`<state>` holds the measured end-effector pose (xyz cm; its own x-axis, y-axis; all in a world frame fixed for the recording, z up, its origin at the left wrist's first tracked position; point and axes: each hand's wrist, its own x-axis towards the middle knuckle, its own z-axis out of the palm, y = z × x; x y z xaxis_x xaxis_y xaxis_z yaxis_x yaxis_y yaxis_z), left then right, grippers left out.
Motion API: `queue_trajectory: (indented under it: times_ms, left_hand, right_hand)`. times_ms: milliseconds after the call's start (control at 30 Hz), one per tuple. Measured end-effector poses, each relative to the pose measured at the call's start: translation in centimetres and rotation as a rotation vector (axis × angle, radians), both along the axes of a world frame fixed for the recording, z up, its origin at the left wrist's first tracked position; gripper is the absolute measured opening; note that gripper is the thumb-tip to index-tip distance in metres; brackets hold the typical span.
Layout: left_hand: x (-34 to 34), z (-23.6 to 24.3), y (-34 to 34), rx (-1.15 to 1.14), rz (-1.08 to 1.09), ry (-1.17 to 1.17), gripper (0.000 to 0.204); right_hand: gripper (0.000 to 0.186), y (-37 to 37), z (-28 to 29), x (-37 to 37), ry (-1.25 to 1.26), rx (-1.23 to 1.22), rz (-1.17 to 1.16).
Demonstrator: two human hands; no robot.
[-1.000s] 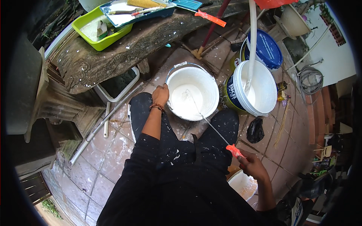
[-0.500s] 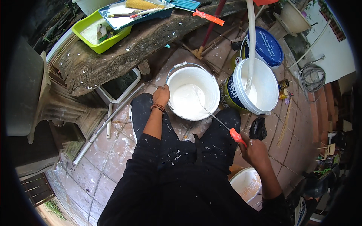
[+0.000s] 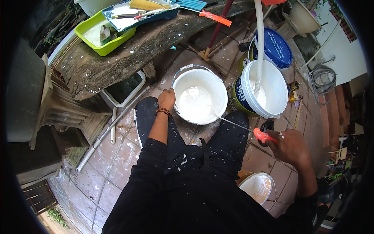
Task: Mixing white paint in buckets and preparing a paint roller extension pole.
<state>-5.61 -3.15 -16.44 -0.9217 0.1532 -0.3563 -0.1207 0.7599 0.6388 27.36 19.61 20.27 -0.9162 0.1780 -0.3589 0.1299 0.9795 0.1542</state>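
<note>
Between my knees stands a white bucket with a raised wire handle, holding white paint. My left hand is closed over its left rim. Out to the right, my right hand is wrapped round the red grip of a thin metal rod. The rod crosses the bucket's right-front rim, and its far end reaches into the paint, where its tip is hard to make out. Close to the right hand lies a crumpled black plastic bag, partly hidden behind the grip.
A large paint pail with a white pole in it stands right of the bucket, before a blue-lidded pail. The carved wooden bench bears a green tray and roller tray. A smaller bucket sits by my right leg.
My right hand has swung outward to the right with the red-handled rod, whose shaft now lies flatter across the rim. The paint's surface is rippled. My left hand stays on the rim.
</note>
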Motion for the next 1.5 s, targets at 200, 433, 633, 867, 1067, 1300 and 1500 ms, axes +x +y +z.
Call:
queue_trajectory:
  times_ms: [200, 433, 633, 867, 1067, 1300, 1500]
  left_hand:
    - [0.0, -0.6, -0.1, 0.021, 0.009, 0.043, 0.051]
    - [0.4, -0.3, 0.1, 0.040, 0.033, 0.064, 0.045]
    - [0.4, 0.4, 0.3, 0.023, 0.047, 0.076, 0.044]
    - [0.2, 0.1, 0.1, 0.004, 0.024, 0.013, 0.055]
    - [0.1, -0.2, 0.0, 0.047, 0.011, 0.043, 0.049]
    - [-0.1, 0.2, -0.3, 0.036, 0.014, 0.013, 0.048]
    - [0.0, 0.4, -0.2, 0.052, 0.040, 0.032, 0.047]
  right_hand:
    - [0.029, -0.4, -4.9, 1.0, 0.040, -0.056, -0.012]
    - [0.039, -4.2, -12.9, 4.6, 0.120, -0.210, -0.252]
    - [0.042, -4.9, -15.7, 5.2, 0.207, -0.223, -0.234]
    - [0.039, -1.2, -10.4, 3.2, 0.093, -0.120, -0.141]
    - [0.033, 1.0, -4.0, 0.3, 0.041, -0.062, 0.019]
    - [0.026, 1.1, -1.1, -1.5, -0.040, 0.050, 0.105]
    - [0.033, -0.8, -5.6, 0.0, -0.022, -0.033, -0.033]
